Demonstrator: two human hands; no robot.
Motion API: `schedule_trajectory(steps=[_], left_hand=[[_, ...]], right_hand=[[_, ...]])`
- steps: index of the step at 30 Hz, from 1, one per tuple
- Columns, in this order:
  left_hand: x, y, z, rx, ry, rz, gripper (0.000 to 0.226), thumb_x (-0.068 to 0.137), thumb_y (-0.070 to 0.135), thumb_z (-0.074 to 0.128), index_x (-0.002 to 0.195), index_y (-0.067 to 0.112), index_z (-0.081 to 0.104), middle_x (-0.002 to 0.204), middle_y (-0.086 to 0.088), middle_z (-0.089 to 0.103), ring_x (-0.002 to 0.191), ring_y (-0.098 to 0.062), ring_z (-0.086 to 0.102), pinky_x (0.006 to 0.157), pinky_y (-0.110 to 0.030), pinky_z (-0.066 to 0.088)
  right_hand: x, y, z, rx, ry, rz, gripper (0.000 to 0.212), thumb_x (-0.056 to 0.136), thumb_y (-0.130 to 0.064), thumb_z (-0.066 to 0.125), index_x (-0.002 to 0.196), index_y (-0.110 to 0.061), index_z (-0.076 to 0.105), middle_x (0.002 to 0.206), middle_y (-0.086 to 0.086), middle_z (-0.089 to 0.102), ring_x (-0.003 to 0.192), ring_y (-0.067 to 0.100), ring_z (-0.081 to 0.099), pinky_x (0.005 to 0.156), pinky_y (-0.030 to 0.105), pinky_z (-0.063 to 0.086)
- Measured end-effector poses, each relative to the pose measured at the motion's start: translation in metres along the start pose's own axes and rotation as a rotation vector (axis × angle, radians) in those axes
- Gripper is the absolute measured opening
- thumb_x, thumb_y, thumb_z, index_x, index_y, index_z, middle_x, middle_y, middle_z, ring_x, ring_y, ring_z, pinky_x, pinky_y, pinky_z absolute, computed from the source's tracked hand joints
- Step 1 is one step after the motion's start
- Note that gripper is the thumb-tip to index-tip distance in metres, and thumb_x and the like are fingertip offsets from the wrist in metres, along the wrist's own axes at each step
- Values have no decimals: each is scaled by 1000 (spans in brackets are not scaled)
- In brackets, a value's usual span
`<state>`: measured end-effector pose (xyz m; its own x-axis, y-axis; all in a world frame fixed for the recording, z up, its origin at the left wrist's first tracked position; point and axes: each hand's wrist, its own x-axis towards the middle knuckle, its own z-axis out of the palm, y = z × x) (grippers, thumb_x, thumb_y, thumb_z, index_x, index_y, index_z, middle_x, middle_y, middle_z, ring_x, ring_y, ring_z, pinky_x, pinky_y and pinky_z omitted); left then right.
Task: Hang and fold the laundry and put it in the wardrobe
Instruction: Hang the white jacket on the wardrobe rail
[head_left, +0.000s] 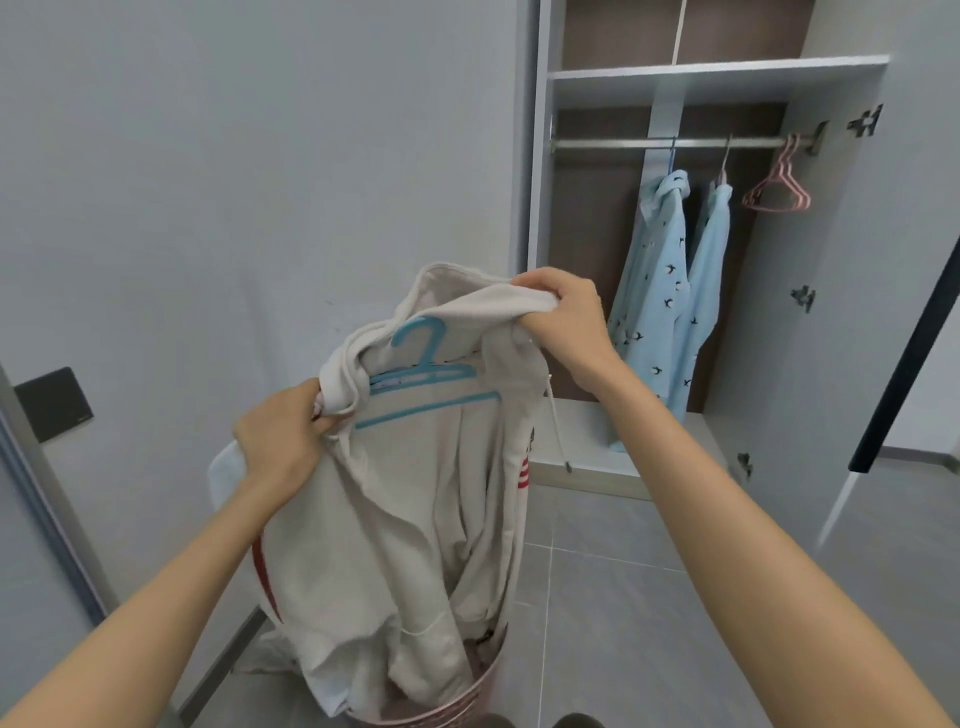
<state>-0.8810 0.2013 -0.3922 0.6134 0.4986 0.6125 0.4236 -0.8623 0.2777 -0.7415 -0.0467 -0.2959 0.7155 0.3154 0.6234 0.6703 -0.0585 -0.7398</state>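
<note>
So the cream cotton hoodie with red stripes (405, 519) is held up in mid-air, with its tail bunched down in the pink woven laundry basket (447, 709) right under it. A light blue plastic hanger (426, 364) sits inside the neck opening with its hook poking up. As far as I can tell it's not seated in the shoulders yet.

The left hand (285, 436) has a tight fistful of fabric at the hoodie's left edge. It might have the hanger's tip in there too, can't tell. The right hand (563, 312) is clenched round the hood edge at the hoodie's top right.

Beyond the hoodie, up and to its right, the open grey wardrobe (717, 75) has a metal rail (623, 143) with two pale blue bird-print shirts (654, 270) and some empty pink hangers (776, 189).

My worry is that the hanger looks loose in there, so one hard tug on the hood could tip it and drop it through the body into the basket. The white drawstring (558, 426) dangling off the hoodie's right side could also snag on the way over.
</note>
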Motion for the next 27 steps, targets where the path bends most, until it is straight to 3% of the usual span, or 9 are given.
schedule_trajectory(steps=[3,6,9,13,16,20,22,24,27], left_hand=[[-6,-4,6,-73,70,-81,29,87,44,62,92,15,62,82,-13,66,77,-39,60,56,-33,31],[-13,-7,7,-153,140,-124,30,86,46,63,87,16,60,75,-9,65,71,-36,58,56,-35,35],[-16,-6,4,-235,192,-173,30,84,45,66,79,18,55,69,-6,61,64,-33,53,55,-36,35],[-14,-6,-2,-314,189,-188,35,82,51,66,78,17,58,69,-5,61,67,-33,54,55,-35,34],[-14,-4,-5,-353,175,-200,41,80,56,66,75,16,57,64,0,58,62,-27,51,52,-33,30],[-17,-5,-5,-388,126,-231,48,77,61,65,63,17,50,56,6,53,55,-21,50,48,-28,29],[-19,-5,-4,-409,100,-235,53,75,62,66,60,14,49,53,5,51,52,-18,48,48,-29,29],[-19,-4,-2,-431,70,-234,55,74,62,67,60,12,49,52,4,51,51,-17,47,49,-29,29],[-20,-4,1,-419,33,-235,54,72,66,68,59,17,51,54,5,54,53,-15,51,49,-28,31]], right_hand=[[1,4,1,127,-185,128,32,72,-6,71,97,-24,61,86,-5,61,71,5,60,54,14,46],[4,15,-5,220,-256,237,67,66,-14,78,119,-29,40,108,1,53,93,15,58,70,23,51],[1,26,-4,215,-98,163,98,55,-33,85,131,-45,24,136,3,37,125,15,39,95,27,42],[-6,40,9,47,126,280,114,53,-66,79,142,-45,11,144,-6,31,130,18,25,99,29,28],[-13,53,11,173,-94,302,105,64,-62,77,143,-32,15,146,-2,35,133,17,38,109,40,39],[-28,76,7,-117,-379,248,97,65,-40,86,144,-22,33,145,3,40,136,20,36,114,46,32],[-26,85,8,-400,-356,187,111,68,-46,83,153,-23,15,160,5,14,148,27,7,121,50,6],[-23,83,10,-489,-219,108,90,86,-45,63,154,-24,8,161,6,-7,148,28,-10,119,50,-7],[-23,75,9,-342,-101,67,75,79,-62,33,145,-26,37,162,1,3,148,21,-6,118,43,-6]])
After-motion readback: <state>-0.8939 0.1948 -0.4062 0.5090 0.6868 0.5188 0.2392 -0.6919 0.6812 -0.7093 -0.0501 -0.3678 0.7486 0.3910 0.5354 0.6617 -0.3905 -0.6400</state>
